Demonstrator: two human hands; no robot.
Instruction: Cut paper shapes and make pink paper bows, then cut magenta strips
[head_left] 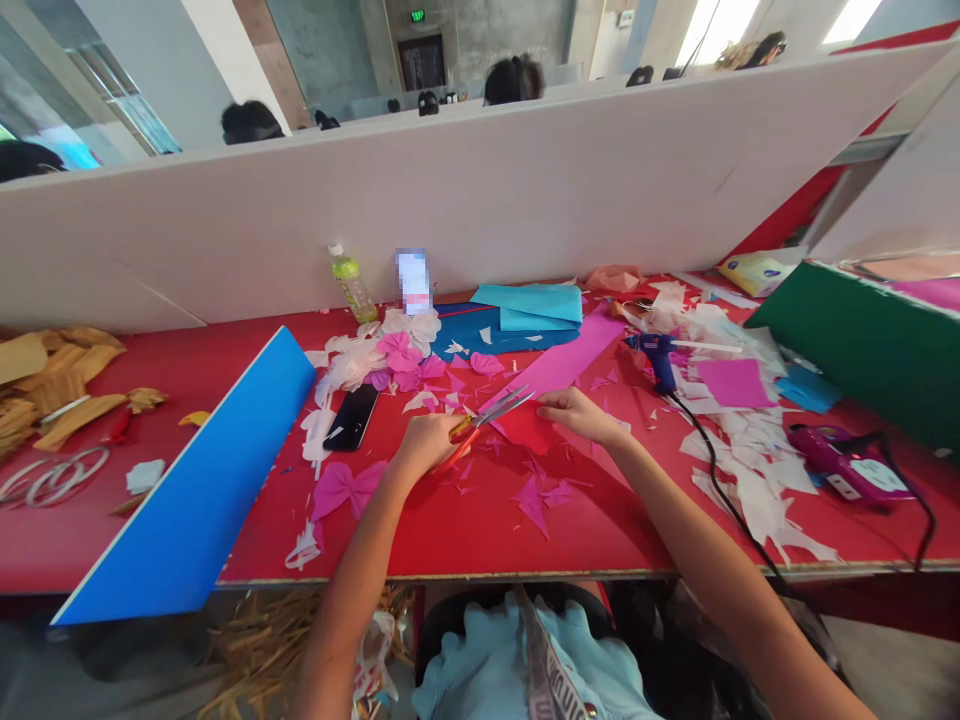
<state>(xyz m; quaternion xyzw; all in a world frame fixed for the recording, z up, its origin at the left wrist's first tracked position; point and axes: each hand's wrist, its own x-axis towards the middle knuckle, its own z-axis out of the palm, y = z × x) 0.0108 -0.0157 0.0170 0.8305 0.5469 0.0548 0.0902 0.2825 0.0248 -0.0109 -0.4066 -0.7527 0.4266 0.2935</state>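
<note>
Left hand [427, 447]: my fingers [444, 430] are curled closed around the red-handled scissors [463, 438], holding them up just above the surface.
Scissors: the blades point away from me and up to the right, parted slightly, right beside a pink paper strip [556, 361].
Right hand [579, 416]: my fingers [553, 402] are spread and lie on a red paper sheet [527, 428], close to the scissor tips; I cannot tell whether they are pinching it.
Surface: a red table [622, 540] runs across in front of me, littered with pink and white paper scraps [752, 480].
Nearby, left: a black phone [351, 417] lies beside my left hand, with a pink paper bow [345, 490] nearer me and a blue board [191, 480] leaning across the table edge.
Nearby, ahead: pink and white paper flowers [397, 358] sit in front of a green-capped bottle [352, 285] and teal paper sheets [529, 308].
Nearby, right: a blue glue gun [656, 360] sits with its black cord [720, 500] trailing toward me, and a magenta glue gun [847, 465] lies further right.
Beyond: a white partition [450, 200] backs the table, with other people's heads [514, 80] showing past it.
</note>
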